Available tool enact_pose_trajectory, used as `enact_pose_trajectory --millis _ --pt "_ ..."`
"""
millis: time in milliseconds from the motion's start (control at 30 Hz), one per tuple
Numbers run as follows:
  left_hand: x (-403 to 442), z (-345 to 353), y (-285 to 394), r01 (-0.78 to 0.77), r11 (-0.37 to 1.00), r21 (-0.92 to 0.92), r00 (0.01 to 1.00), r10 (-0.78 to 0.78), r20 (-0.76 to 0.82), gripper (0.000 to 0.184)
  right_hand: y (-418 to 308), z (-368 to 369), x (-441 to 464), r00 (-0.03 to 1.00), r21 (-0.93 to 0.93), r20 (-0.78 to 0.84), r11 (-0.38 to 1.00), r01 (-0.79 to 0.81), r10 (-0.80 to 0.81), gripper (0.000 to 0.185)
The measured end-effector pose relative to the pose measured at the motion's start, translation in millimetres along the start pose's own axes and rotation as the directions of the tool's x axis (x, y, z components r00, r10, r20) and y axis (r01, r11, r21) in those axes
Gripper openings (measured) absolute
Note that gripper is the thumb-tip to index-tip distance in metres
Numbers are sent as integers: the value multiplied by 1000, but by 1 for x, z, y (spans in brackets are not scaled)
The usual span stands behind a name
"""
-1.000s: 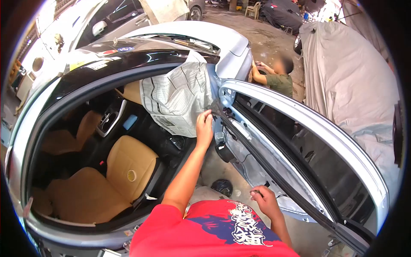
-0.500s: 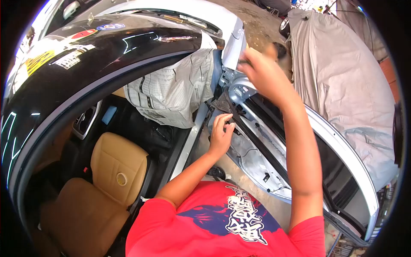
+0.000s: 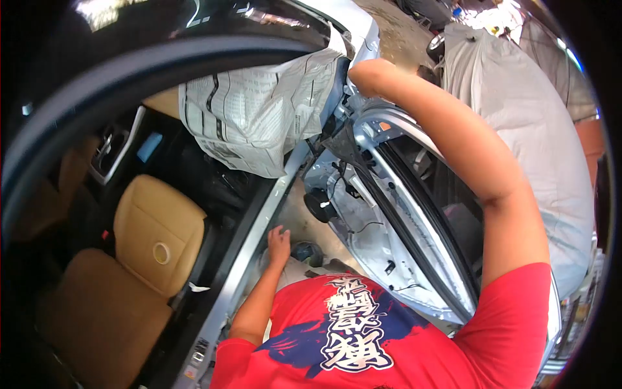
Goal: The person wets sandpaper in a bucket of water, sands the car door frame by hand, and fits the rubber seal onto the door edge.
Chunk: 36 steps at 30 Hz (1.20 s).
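Right hand (image 3: 368, 78) at one o'clock, grip hidden, can't tell; its arm (image 3: 489, 162) could knock the door (image 3: 372, 245) at four, swinging it; left hand (image 3: 280, 246) at seven, fingers parted.

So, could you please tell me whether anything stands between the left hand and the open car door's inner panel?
Nothing visible does: between the left hand and the car door's inner panel lies open floor, with a dark shoe lower down. The black round part at the panel's edge sits off the direct line.
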<state>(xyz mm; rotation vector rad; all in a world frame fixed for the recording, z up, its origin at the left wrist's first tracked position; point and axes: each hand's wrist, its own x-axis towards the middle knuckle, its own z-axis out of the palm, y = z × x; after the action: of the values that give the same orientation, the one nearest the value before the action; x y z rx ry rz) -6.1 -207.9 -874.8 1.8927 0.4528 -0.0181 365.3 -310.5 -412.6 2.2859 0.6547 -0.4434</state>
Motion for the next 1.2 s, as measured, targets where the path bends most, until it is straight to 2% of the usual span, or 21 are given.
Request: enact_pose_trajectory --millis 33,67,133,200,300,333,433,500,567,700,800,833,933,967,1067,1100,1200 --pt "-14 4 -7 88 994 -70 996 -88 4 38 -4 -8 -5 999 -125 31 992 24 -20 28" --pt "-28 8 -9 173 975 -143 985 -173 12 39 -5 -14 -9 998 -151 46 988 38 -32 27" --pt "-54 18 -25 284 956 -69 959 -285 -4 43 -4 -13 -3 993 -194 117 980 42 -20 27" --pt "-63 50 -76 353 935 -27 934 -354 -50 46 -1 -2 4 999 -171 6 984 53 -53 26" --pt "-79 43 -56 425 899 -108 901 -432 -52 48 -2 19 8 981 -157 -154 983 95 -119 24" --pt "-83 45 -59 429 892 -143 894 -441 -71 47 -4 18 4 964 -186 -207 974 130 -168 23" --pt "-95 50 -71 429 883 -190 881 -456 -126 46 -6 -1 3 990 -252 -43 961 116 -131 24" --pt "-98 44 -72 408 903 -135 891 -426 -156 45 -8 9 8 990 -307 -30 944 122 -137 27" --pt "-96 39 -69 419 885 -203 871 -455 -186 44 -14 15 14 986 -335 -32 932 143 -162 30" --pt "-104 22 -57 454 870 -191 848 -488 -205 43 -22 -9 -7 984 -340 69 924 177 -163 24" --pt "-105 24 -56 461 865 -195 842 -496 -212 44 -16 14 13 977 -359 -50 917 175 -206 22" --pt "-105 24 -60 461 865 -196 841 -497 -215 44 -12 25 19 963 -360 -114 913 190 -246 28" --pt "-102 21 -55 489 859 -151 844 -510 -168 45 -15 3 -6 963 -332 -85 919 213 -254 26" --pt "-100 21 -55 479 868 -128 851 -495 -175 45 -15 -4 -8 979 -321 -35 930 179 -200 25" --pt "-101 23 -55 462 883 -86 867 -470 -164 45 -12 6 1 978 -287 -97 946 149 -183 26" --pt "-101 22 -56 466 880 -94 867 -475 -150 45 -13 13 3 965 -254 -163 954 159 -204 24" --pt "-95 23 -60 447 890 -92 875 -456 -162 45 -13 6 -2 964 -294 -101 933 208 -247 23"
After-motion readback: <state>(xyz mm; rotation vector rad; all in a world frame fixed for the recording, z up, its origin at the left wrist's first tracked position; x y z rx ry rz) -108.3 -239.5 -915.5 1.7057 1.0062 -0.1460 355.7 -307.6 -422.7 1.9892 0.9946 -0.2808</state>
